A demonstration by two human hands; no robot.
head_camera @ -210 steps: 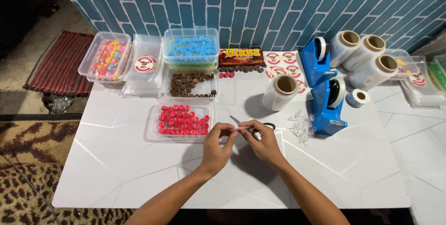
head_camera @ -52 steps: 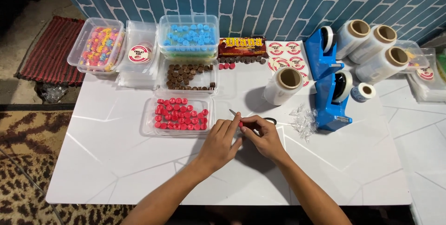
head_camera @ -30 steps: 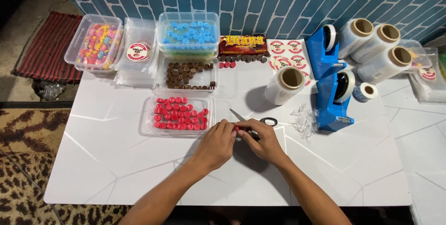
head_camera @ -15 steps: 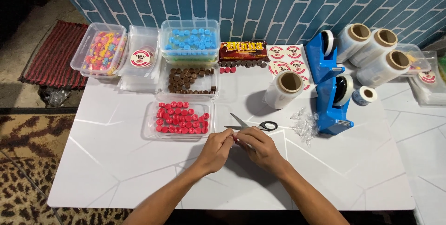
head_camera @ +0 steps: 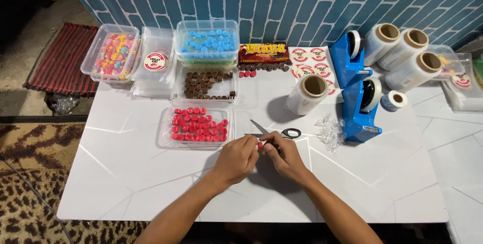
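So there's a small red piece (head_camera: 260,145) pinched between both hands, just above the white table (head_camera: 151,183). The left hand (head_camera: 236,157) and right hand (head_camera: 286,154) both have fingertips pressed together on it. Scissors (head_camera: 274,132) lie just behind the hands, open. A clear tray of red pieces (head_camera: 197,127) sits to the left, a blue tape dispenser (head_camera: 359,103) off to the right.

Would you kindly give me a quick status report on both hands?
Left hand and right hand pinching one small red piece together. Scissors lying open just beyond. Red-piece tray nearby.
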